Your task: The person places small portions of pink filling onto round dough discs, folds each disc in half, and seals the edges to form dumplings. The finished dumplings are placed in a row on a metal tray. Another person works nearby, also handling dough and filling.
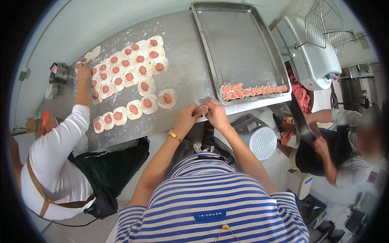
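At the table's front edge, my left hand (pixel 187 117) and my right hand (pixel 217 116) are closed round one small open-topped dumpling (pixel 203 109), its pink filling facing up. To the left of my hands, round pale wrappers with dabs of pink minced meat (pixel 129 76) lie in rows on the floured metal table (pixel 180 48). The closest is a single topped wrapper (pixel 167 98). Just beyond my right hand is a large metal tray (pixel 237 44). Finished dumplings (pixel 253 92) stand packed in rows along its near side.
At left, a co-worker's hand (pixel 83 69) touches wrappers. A person at right holds a long dark flat object (pixel 300 121) near pink meat (pixel 300 97). A white machine (pixel 312 52) stands beyond the tray, a grey stool (pixel 262 142) below the table edge.
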`<move>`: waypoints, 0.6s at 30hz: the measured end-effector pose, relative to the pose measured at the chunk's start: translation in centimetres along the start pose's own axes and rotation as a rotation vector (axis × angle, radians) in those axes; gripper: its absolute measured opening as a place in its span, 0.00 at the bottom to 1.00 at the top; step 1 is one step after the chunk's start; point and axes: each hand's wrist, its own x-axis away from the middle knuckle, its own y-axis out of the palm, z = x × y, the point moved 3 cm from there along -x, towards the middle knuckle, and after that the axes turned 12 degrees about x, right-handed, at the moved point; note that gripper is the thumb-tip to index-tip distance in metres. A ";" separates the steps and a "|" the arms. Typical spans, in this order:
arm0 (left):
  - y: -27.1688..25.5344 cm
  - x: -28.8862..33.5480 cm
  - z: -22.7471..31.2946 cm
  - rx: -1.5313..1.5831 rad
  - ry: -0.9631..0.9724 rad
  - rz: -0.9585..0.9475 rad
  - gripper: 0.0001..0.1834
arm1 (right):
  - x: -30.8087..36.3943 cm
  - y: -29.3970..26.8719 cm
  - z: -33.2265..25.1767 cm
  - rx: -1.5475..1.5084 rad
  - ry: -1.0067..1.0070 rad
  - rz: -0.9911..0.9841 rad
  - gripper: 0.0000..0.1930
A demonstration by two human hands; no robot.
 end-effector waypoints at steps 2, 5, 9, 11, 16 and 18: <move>0.0 0.0 -0.2 0.023 0.034 0.021 0.13 | -0.1 -0.9 -0.9 0.081 -0.022 0.036 0.18; 0.1 0.0 -0.1 0.005 0.067 0.035 0.14 | 0.5 0.6 0.3 -0.054 0.068 -0.085 0.20; -0.4 0.2 -0.2 0.019 -0.002 0.001 0.13 | 0.1 0.6 -0.1 -0.017 0.053 -0.166 0.24; -1.6 0.5 -0.3 0.090 -0.052 0.043 0.11 | 0.1 -0.4 -1.4 0.120 -0.014 -0.170 0.25; -10.4 0.2 -0.7 0.004 0.038 0.448 0.10 | 0.5 0.3 -0.7 0.076 -0.057 -0.210 0.21; -14.9 -0.3 -2.5 -0.048 0.015 0.603 0.10 | 0.5 -0.4 0.1 -0.059 0.008 -0.187 0.18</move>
